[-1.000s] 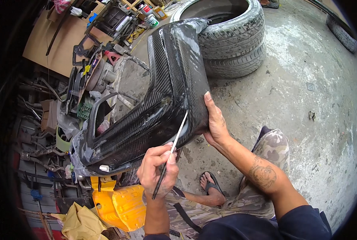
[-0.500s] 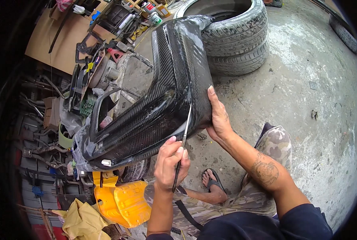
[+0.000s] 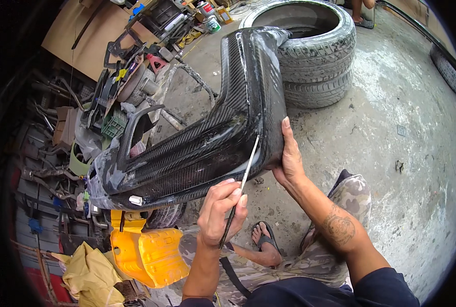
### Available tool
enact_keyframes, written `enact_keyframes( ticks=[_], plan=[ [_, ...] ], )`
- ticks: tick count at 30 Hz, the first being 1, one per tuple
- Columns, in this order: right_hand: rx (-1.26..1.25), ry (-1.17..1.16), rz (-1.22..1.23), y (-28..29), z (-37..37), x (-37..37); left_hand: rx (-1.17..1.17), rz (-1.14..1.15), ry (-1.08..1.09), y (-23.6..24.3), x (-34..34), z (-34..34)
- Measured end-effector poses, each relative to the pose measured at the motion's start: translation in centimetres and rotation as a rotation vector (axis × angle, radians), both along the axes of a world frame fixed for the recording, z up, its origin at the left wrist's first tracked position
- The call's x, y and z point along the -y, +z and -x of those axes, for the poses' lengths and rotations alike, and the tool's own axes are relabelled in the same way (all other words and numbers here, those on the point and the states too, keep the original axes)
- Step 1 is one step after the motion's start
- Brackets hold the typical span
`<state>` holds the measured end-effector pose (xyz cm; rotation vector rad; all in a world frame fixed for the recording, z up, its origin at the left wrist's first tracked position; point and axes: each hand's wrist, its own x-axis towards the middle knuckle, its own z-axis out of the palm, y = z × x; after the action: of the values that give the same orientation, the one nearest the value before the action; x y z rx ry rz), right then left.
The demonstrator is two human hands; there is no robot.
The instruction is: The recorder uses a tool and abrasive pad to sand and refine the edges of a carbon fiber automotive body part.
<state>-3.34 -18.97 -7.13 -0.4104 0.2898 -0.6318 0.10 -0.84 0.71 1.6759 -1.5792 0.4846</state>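
Observation:
A large, bent, black carbon-fibre car panel point(image 3: 228, 117) lies tilted in front of me, with pale smears on its surface. My left hand point(image 3: 221, 210) pinches a thin paintbrush point(image 3: 248, 169) with a dark handle. Its tip touches or hovers just over the panel's bend, near a whitish streak; which of the two I cannot tell. On the panel's right edge rests the thumb of my right hand point(image 3: 291, 156); the fingers behind the edge are mostly hidden. A small white piece point(image 3: 135, 200) sits near the panel's lower left end.
Two stacked tyres point(image 3: 317, 61) hold up the panel's far end. Left lie piled parts, a green crate point(image 3: 114, 123) and cardboard. A yellow plastic part point(image 3: 153, 256) is at lower left, near brown cloth point(image 3: 92, 279). Another person's foot point(image 3: 363, 23) shows far off. The concrete floor point(image 3: 402, 204) is stained.
The view has shifted a little, so the panel and tyres appear farther right. Both hands keep their hold, and the brush tip stays near the same bend.

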Motion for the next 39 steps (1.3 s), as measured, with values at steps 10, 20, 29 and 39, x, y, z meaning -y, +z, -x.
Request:
enact_keyframes(
  ticks=[10,20,29,39],
  plan=[
    [-0.060,0.047,0.005,-1.3,-0.5,0.2,-0.311,0.015,0.033,3.2,-1.2,0.3],
    [-0.031,0.062,0.016,-1.2,-0.2,0.2,-0.128,-0.014,0.014,1.9,0.0,-0.3],
    [-0.011,0.018,0.027,-0.9,-0.3,0.2,0.021,-0.039,-0.005,1.2,1.3,-0.3],
    [0.016,0.013,-0.014,-0.8,-0.5,0.0,0.015,-0.041,0.071,1.2,2.4,0.5]
  ],
)
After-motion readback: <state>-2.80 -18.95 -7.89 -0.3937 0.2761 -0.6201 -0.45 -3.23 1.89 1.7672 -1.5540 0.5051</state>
